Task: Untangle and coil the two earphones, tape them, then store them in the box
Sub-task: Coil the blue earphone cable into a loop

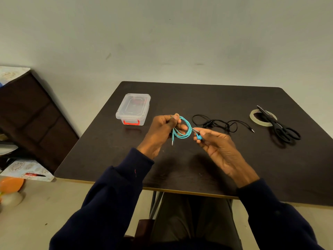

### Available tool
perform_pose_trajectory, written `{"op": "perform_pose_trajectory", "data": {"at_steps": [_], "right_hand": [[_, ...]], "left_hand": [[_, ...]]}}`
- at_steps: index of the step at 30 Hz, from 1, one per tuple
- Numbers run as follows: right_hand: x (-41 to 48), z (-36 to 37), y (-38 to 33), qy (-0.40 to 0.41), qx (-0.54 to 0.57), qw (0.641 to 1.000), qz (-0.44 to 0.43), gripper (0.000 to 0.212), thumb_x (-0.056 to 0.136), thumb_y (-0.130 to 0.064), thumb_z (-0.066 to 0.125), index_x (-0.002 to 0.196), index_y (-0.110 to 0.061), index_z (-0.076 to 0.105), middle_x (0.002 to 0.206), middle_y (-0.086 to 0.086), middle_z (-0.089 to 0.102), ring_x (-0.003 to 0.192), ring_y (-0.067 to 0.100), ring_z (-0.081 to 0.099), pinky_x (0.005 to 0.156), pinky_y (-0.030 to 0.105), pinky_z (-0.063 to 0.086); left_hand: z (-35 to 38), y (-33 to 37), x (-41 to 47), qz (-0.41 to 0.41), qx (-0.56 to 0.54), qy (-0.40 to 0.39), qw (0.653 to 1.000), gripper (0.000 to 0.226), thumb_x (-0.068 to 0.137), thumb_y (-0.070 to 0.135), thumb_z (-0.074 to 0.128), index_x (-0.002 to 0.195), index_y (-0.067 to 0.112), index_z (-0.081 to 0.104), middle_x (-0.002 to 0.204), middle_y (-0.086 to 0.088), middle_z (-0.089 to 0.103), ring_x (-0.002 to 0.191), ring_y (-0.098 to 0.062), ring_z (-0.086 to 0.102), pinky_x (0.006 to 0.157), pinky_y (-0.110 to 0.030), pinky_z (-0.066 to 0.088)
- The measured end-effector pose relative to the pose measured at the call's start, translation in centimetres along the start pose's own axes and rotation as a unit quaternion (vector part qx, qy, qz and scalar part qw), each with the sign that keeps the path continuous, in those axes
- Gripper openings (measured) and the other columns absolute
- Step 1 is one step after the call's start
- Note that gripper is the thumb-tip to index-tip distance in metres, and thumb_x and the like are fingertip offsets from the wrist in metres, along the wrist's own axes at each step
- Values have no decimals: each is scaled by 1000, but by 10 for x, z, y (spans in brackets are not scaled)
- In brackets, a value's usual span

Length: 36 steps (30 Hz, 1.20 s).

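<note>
Above the middle of the dark table (207, 168), my left hand (162, 129) grips a coil of turquoise earphone cable (185, 130), thumb pressed on top; its plug dangles below. My right hand (214, 141) pinches the turquoise earbud end (198, 136) just right of the coil. A black earphone (219, 123) lies loose and tangled on the table behind my right hand. The clear plastic box (133, 109) with a red latch stands closed at the back left.
A roll of clear tape (255, 118) sits at the right with black scissors (281, 127) lying across it. A dark wooden cabinet (32, 114) stands left of the table. On the floor at the left lie an orange plate (10, 184) and other clutter.
</note>
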State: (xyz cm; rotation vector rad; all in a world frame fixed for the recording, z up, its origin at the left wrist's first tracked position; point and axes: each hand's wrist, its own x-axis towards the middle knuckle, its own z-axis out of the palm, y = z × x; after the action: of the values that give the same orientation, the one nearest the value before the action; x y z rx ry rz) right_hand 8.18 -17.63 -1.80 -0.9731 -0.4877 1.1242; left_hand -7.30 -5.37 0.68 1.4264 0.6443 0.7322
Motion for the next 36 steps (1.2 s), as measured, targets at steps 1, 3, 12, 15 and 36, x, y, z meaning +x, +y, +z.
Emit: {"op": "perform_pose_trajectory", "data": {"at_steps": [1,3,12,15,36], "right_hand": [[-2,1,-1,13,-41,999,-27,23,88,3,64,109,4,71,109,18,75,88,22,73,79,24,61],[-3,5,-5,48,-153,981,-110,20,88,1,70,108,1,73,103,17,76,88,25,74,82,28,61],[-6,31,-6,36,-490,792,-362,27,85,-15,81,111,-10,76,104,3,76,93,8,73,82,26,61],[-3,31,0,39,-581,690,-430,27,88,-6,76,115,-5,74,111,11,69,98,14,66,87,19,56],[8,26,16,110,-616,635,-453,26,87,-27,70,101,-6,76,94,10,74,93,25,65,79,27,50]], "left_hand": [[1,-1,0,16,29,8,999,28,105,23,49,88,8,66,80,-7,76,75,-14,73,74,-25,60],[3,-3,1,46,75,22,996,28,106,20,49,88,7,67,82,-11,75,73,-15,73,71,-23,58],[17,-3,0,97,147,37,984,37,98,35,58,99,1,73,93,-15,75,89,-31,73,82,-51,61],[17,-1,0,74,114,41,990,38,100,36,57,100,0,72,92,-15,75,86,-28,74,80,-48,62],[30,2,-4,-1,-21,63,998,16,102,18,57,97,9,69,94,-9,74,86,-19,73,78,-35,63]]}}
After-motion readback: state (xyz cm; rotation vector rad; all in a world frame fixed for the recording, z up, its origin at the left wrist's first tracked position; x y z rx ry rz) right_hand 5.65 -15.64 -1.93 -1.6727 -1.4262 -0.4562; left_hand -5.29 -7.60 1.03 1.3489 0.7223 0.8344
